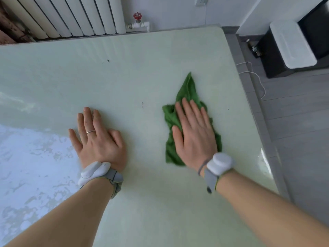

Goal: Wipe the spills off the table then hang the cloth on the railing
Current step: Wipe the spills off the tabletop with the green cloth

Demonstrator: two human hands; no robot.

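A wide, pale green desk (142,68) with a glossy top fills most of the view, with a white glare patch on its left side. Beyond its far edge stands a white ribbed radiator (74,15) with a red valve (138,15). On the right half of the desk lies a crumpled dark green cloth (187,91), long and narrow. Its long axis runs from the near side to the far side, and it tapers to a point that aims away from the person. The right hand (194,134) lies flat on top of the cloth, fingers (187,111) straight and close together. The left hand (96,138) rests palm down on the bare desk well apart from the cloth, fingers straight and slightly spread. Each wrist wears a white band.
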